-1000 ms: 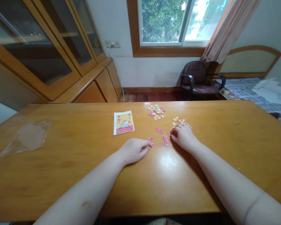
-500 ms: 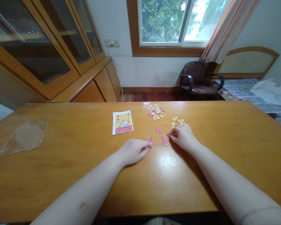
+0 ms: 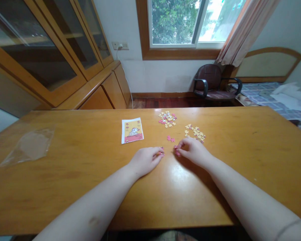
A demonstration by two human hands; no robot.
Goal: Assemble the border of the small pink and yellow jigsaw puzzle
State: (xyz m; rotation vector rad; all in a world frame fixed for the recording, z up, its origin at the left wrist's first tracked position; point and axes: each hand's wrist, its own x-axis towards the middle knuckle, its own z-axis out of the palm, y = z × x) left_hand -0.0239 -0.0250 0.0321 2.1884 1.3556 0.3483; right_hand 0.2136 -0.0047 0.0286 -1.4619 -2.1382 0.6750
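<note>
My left hand rests on the table with thumb and fingers closed around a small joined bit of pink jigsaw puzzle, which the fingers partly cover. To its right, my right hand pinches at pink puzzle pieces; the fingertips hide part of them, and I cannot tell how many are gripped. Two loose pink puzzle pieces lie just beyond, between the hands. Yellow puzzle pieces are spread behind my right hand. Farther back is a mixed heap of puzzle pieces.
A picture card with a white animal on yellow and pink lies left of the pieces. A clear plastic bag is at the table's left side. Beyond stand a glass-doored cabinet, an office chair and a bed.
My right hand has moved left, onto the pink pieces that lay in the middle. My left hand has lifted its fingers slightly around its own pink pieces.
</note>
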